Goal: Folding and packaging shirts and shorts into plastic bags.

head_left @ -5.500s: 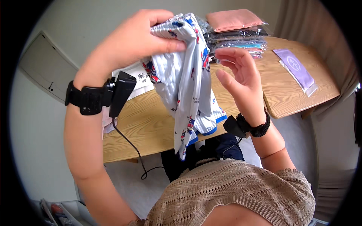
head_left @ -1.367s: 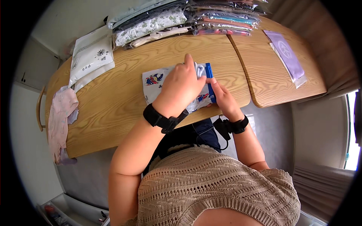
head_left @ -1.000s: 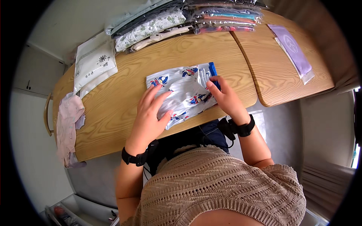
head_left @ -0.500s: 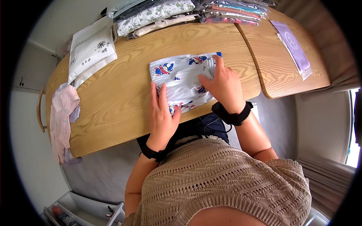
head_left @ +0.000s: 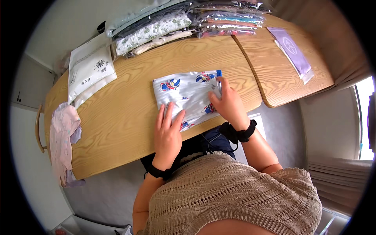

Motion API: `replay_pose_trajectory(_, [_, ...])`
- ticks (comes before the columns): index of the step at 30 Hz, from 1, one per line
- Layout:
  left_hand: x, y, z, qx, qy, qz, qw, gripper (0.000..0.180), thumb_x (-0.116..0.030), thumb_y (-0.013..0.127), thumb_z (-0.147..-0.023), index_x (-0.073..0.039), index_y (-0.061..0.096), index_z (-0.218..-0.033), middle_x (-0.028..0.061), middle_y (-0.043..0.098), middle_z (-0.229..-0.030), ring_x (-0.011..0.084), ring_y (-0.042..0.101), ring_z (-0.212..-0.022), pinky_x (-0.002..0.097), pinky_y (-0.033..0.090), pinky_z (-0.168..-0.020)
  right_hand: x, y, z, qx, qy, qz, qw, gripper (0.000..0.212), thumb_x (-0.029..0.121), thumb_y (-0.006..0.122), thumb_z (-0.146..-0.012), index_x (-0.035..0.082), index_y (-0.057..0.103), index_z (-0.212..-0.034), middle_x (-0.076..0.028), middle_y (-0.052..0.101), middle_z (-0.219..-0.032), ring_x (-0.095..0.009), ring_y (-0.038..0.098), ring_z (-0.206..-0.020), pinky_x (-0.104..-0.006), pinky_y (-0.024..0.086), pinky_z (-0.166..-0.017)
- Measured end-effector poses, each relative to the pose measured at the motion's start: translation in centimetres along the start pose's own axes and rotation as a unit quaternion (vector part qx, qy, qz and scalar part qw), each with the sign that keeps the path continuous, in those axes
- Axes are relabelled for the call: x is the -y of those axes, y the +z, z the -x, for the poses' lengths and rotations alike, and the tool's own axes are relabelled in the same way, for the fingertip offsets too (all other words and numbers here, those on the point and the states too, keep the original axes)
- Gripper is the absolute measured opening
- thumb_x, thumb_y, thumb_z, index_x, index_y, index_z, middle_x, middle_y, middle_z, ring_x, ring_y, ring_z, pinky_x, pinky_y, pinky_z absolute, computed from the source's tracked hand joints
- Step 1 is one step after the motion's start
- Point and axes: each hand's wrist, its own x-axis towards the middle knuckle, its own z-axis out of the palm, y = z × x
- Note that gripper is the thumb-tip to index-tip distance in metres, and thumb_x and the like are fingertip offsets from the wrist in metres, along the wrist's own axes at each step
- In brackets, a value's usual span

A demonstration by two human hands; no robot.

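A folded white garment (head_left: 192, 92) with blue and red cartoon figures lies flat on the wooden table (head_left: 113, 129), close to its front edge. A small blue patch shows at its far right corner. My left hand (head_left: 168, 135) rests on the near left part of the cloth, fingers stretched and apart. At the right edge is my right hand (head_left: 231, 103), its index finger stretched along the side and its thumb apart on the fabric. The other fingers of that hand are partly hidden.
Stacks of clothes in clear bags (head_left: 156, 37) line the far side. White packaging bags (head_left: 92, 66) lie at the far left, beside a pale pink garment (head_left: 64, 125) draped over the left edge. A purple packet (head_left: 290, 51) lies on the right section, past a seam.
The whole view has shifted, so the table sits lower in the picture. My left fingers have spread over the garment's near left part. The cloth looks smoother by my right hand.
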Motion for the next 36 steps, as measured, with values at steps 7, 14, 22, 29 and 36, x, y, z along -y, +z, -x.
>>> replay_pose_trajectory(7, [-1.2,-1.7,0.9,0.091,-0.017,-0.076,0.993,0.048,-0.021,0.055,-0.085,-0.011,0.049,-0.131,0.0183,0.032,-0.143,0.0407,0.028,-0.132,0.0525,0.027,-0.104,-1.5,-4.8,-0.5,0.045,-0.028,-0.024,0.998,0.048,0.036,0.063,-0.084,-0.001,0.054,-0.115,-0.022,0.061,-0.098,-0.036,0.057,-0.099,-0.0414,0.046,-0.085])
replay_pose_trajectory(14, [-1.7,0.0,0.4,0.126,-0.053,-0.142,0.980,0.050,-0.021,0.054,-0.087,-0.010,0.044,-0.134,0.0178,0.024,-0.147,0.0402,0.024,-0.133,0.0524,0.023,-0.106,-14.5,-18.6,-8.9,-0.016,0.080,0.166,0.983,0.043,0.038,0.062,-0.082,0.000,0.063,-0.104,-0.021,0.064,-0.100,-0.036,0.061,-0.094,-0.0403,0.048,-0.082])
replay_pose_trajectory(22, [-1.4,0.4,0.3,0.096,-0.076,-0.168,0.978,0.050,-0.022,0.052,-0.087,-0.011,0.044,-0.135,0.0175,0.026,-0.147,0.0403,0.025,-0.133,0.0528,0.024,-0.104,-31.7,-23.2,-15.7,-0.043,0.293,0.360,0.885,0.031,0.015,0.051,-0.082,0.001,0.060,-0.109,-0.020,0.062,-0.110,-0.034,0.057,-0.107,-0.0385,0.047,-0.089])
replay_pose_trajectory(29, [-1.8,0.3,0.2,0.106,-0.071,-0.164,0.978,0.049,-0.020,0.048,-0.088,-0.008,0.043,-0.135,0.0170,0.026,-0.147,0.0400,0.024,-0.134,0.0510,0.022,-0.106,-37.6,-23.3,-15.3,0.008,0.319,0.421,0.849,0.028,0.015,0.050,-0.087,0.005,0.064,-0.109,-0.018,0.062,-0.114,-0.032,0.060,-0.106,-0.0407,0.049,-0.087])
replay_pose_trajectory(36, [-1.5,1.3,-0.6,0.097,-0.024,-0.118,0.988,0.049,-0.020,0.049,-0.088,-0.008,0.043,-0.135,0.0162,0.026,-0.147,0.0395,0.024,-0.134,0.0510,0.022,-0.106,-45.5,-31.6,-11.6,-0.164,0.352,0.418,0.821,0.023,0.017,0.054,-0.085,0.005,0.067,-0.099,-0.016,0.067,-0.100,-0.031,0.064,-0.095,-0.0402,0.052,-0.081])
